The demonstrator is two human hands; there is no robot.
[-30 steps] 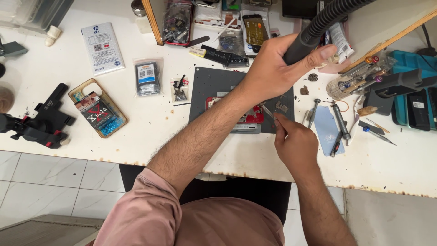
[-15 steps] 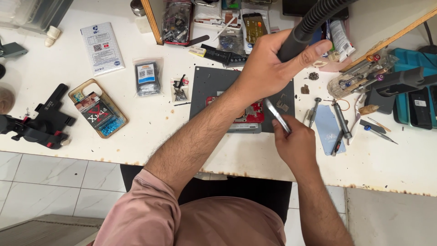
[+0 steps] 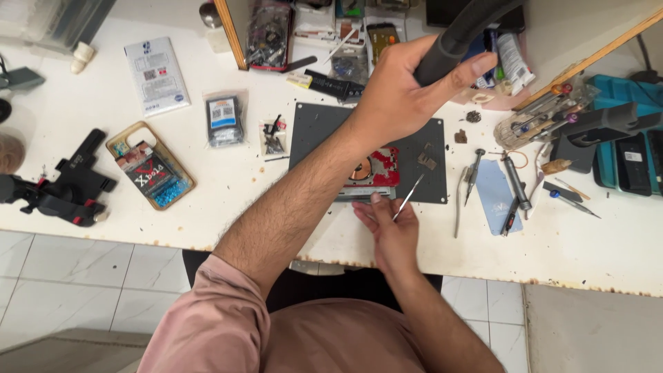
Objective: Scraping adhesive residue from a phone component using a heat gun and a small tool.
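Observation:
My left hand (image 3: 399, 90) reaches across the bench and is closed around a thick black flexible hose (image 3: 461, 31) above a dark grey work mat (image 3: 318, 135). On the mat lies an opened phone (image 3: 376, 174) with red parts and a copper coil showing. My right hand (image 3: 390, 231) rests at the mat's front edge. It pinches thin metal tweezers (image 3: 409, 197), whose tips point up and to the right, just beside the phone.
Screwdrivers (image 3: 514, 183), picks and a blue card (image 3: 496, 193) lie to the right of the mat, with a teal tray (image 3: 625, 155) beyond them. To the left are a gold-rimmed phone case (image 3: 150, 166), small part bags (image 3: 223, 119) and a black clamp (image 3: 62, 188). Packages crowd the back edge.
My right hand has slid left along the mat's front edge with the tweezers. My left hand keeps its grip on the hose and has barely shifted.

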